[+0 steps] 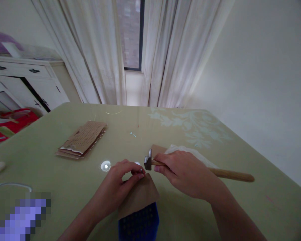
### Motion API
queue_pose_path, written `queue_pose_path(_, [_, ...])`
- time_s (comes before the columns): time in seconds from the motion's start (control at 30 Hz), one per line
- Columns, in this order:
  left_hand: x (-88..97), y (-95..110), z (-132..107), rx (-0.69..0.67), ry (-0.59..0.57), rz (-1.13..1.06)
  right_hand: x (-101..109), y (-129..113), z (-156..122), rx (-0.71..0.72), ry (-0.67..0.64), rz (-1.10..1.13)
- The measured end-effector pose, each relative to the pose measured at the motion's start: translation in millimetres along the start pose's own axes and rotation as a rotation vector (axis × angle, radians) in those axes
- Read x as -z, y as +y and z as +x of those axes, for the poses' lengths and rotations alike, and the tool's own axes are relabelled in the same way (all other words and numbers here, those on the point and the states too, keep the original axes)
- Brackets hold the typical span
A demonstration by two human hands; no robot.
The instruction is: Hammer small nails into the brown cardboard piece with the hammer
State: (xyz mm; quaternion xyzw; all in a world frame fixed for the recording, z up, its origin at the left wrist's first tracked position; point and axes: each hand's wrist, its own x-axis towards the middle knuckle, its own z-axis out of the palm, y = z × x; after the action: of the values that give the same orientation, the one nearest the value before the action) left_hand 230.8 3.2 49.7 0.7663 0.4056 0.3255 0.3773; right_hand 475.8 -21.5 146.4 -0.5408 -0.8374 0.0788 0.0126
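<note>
My right hand (184,170) is wrapped around the wooden handle of a hammer (232,174), gripping close to its metal head. The hammer head is level with the fingertips of my left hand (121,180), slightly to their right and apart from them. Thumb and index finger of that left hand pinch a tiny piece, too small to name, above the far edge of a brown cardboard piece (142,195). This cardboard lies on a blue box-like object (142,222) with a pattern of dots or holes, at the bottom of the view.
A stack of dotted brown cardboard (83,137) lies left on the pale green table (125,144). White plastic film (190,154) and another cardboard piece (159,149) are beyond my right hand. A white cable (12,184) and blurred purple item (22,217) are at the left.
</note>
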Motion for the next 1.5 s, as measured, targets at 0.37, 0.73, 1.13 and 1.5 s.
queue_pose_path(0.37, [-3.9,-2.8,-2.4,-0.068,0.009,0.094,9.7,-1.8,-2.4,-0.009,0.059,0.160])
queue_pose_path(0.73, [-2.7,5.9,0.1,-0.075,-0.010,0.125,15.0,-14.7,-12.0,0.034,0.062,0.248])
queue_pose_path(1.13, [-5.6,2.2,-2.4,-0.064,-0.009,0.120,12.8,-13.7,-14.7,0.014,0.095,0.289])
queue_pose_path(1.5, [-5.1,6.7,-2.7,-0.070,-0.026,0.123,10.2,-13.3,-12.9,0.027,0.127,0.314])
